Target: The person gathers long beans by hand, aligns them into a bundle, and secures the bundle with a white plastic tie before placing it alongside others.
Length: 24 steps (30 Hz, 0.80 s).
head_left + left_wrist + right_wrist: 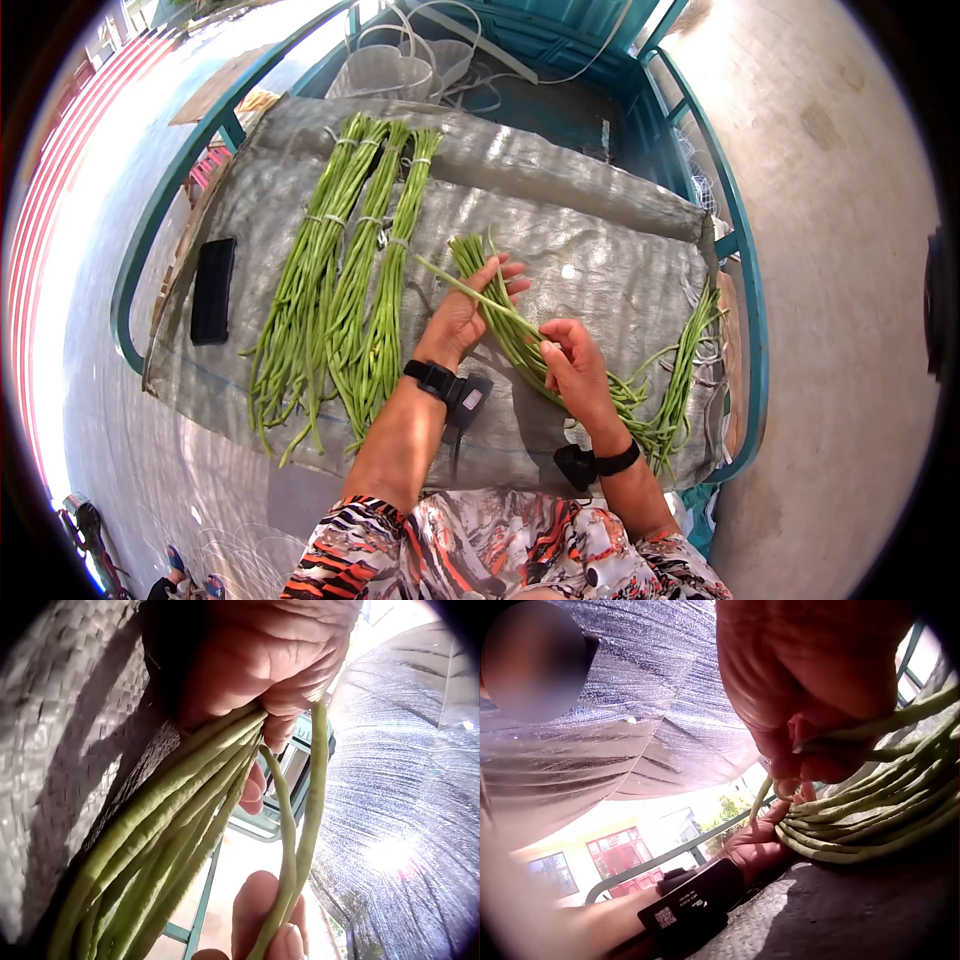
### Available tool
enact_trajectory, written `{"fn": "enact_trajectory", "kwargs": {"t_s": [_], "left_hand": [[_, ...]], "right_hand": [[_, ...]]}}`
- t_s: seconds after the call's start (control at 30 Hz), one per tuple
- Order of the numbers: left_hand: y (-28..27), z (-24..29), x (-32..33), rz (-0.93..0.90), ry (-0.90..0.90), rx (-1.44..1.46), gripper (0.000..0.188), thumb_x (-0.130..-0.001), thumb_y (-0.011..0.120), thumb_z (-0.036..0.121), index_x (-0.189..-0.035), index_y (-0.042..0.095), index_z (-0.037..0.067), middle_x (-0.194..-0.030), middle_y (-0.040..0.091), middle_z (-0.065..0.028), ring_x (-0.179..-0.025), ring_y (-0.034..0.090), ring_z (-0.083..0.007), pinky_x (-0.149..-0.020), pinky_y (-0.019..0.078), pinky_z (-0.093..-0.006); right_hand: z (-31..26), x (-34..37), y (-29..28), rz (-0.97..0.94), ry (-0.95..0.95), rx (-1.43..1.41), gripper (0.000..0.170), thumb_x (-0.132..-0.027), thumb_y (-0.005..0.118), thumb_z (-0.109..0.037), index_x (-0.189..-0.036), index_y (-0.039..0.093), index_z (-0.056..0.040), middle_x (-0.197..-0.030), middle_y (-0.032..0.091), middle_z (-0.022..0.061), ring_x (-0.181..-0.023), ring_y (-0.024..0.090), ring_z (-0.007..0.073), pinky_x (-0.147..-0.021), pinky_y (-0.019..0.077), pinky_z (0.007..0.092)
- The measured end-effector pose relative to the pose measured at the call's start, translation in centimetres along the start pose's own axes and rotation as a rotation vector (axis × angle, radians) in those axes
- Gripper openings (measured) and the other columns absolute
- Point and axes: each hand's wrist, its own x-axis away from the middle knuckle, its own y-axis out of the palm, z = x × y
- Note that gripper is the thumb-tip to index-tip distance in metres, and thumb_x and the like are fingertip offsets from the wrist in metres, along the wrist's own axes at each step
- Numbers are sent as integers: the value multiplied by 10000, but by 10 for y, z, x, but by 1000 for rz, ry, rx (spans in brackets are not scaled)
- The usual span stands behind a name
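Note:
My left hand (458, 318) holds a bunch of green long beans (522, 348) near one end, its fingers showing past the far side. In the left wrist view the bunch (165, 817) fans down from under the palm. A pair of long beans (306, 840) stands apart from it, pinched between thumb and fingers of my right hand (580, 378). The right wrist view has that right hand (810, 697) close in front, with the left hand (761, 840) behind at the bunch's gathered end. The bunch's other end trails right across the grey woven sheet (560, 240).
Several tied bundles of long beans (318, 250) lie on the left, with a black phone (212, 292) beside them. Loose long beans (690, 365) and white ties (709, 352) lie at the right edge. Teal rails (160, 215) flank the sheet; clear plastic containers (382, 75) stand behind it.

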Motion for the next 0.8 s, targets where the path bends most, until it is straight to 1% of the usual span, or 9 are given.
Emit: {"fn": "enact_trajectory", "kwargs": {"t_s": [0.1,0.2,0.23,0.4,0.5,0.6,0.7,0.73,0.8], "left_hand": [[0,-1,-2,17,29,14,352,-896,635,217,-1204,534,76,-1084,629,-132,-992,627,-280,-792,546,-380],[1,-1,-2,27,37,24,343,-877,661,205,-1180,550,88,-1059,630,-126,-1000,622,-288,-796,546,-396],[2,-1,-1,30,40,28,341,-870,670,202,-1172,555,92,-1051,630,-124,-1002,620,-291,-797,547,-401],[4,-1,1,77,47,50,307,-856,687,212,-1092,576,48,-1035,633,-124,-993,625,-290,-810,544,-398],[0,-3,-1,72,25,54,294,-857,686,217,-1045,580,18,-1033,633,-127,-991,627,-287,-820,543,-401],[0,-3,-3,79,21,53,293,-861,681,222,-1025,581,1,-1025,632,-135,-991,629,-282,-829,543,-408],[1,-3,-3,91,36,32,297,-871,668,225,-1026,580,-13,-1038,630,-156,-982,632,-279,-838,542,-402],[1,-3,-3,92,43,22,299,-875,662,226,-1028,579,-17,-1046,629,-165,-977,633,-279,-841,542,-398],[-2,-2,-3,32,43,15,332,-882,653,227,-1068,571,-35,-1073,623,-183,-978,630,-275,-844,542,-386]], "right_hand": [[-1,11,-3,136,-58,5,182,-942,490,-65,-1122,473,-46,-959,627,62,-500,425,33,-442,365,183],[-5,18,-7,178,-21,-22,182,-947,485,-75,-1125,469,-43,-1020,635,79,-475,400,28,-430,358,179],[-3,20,-8,179,-22,-4,181,-947,484,-75,-1124,469,-42,-1017,635,79,-476,402,29,-430,358,180],[0,25,-12,171,-24,34,176,-949,483,-77,-1119,474,-35,-1016,637,84,-486,416,31,-417,349,182],[-3,26,-11,155,26,-17,179,-950,484,-79,-1123,485,-34,-1013,637,78,-605,513,49,-508,403,190],[12,19,-12,194,-185,125,181,-956,487,-85,-1129,495,-32,-1023,635,70,-791,583,86,-668,451,219],[3,15,-10,266,-238,-31,189,-953,492,-58,-1137,507,-13,-1028,595,52,-931,546,100,-835,435,235],[1,14,-8,296,-264,-55,185,-954,491,-56,-1133,507,-12,-1043,595,58,-937,544,99,-836,435,236],[-2,13,-5,356,-317,-101,176,-956,489,-51,-1126,508,-9,-1073,593,71,-949,540,97,-838,435,236]]}}
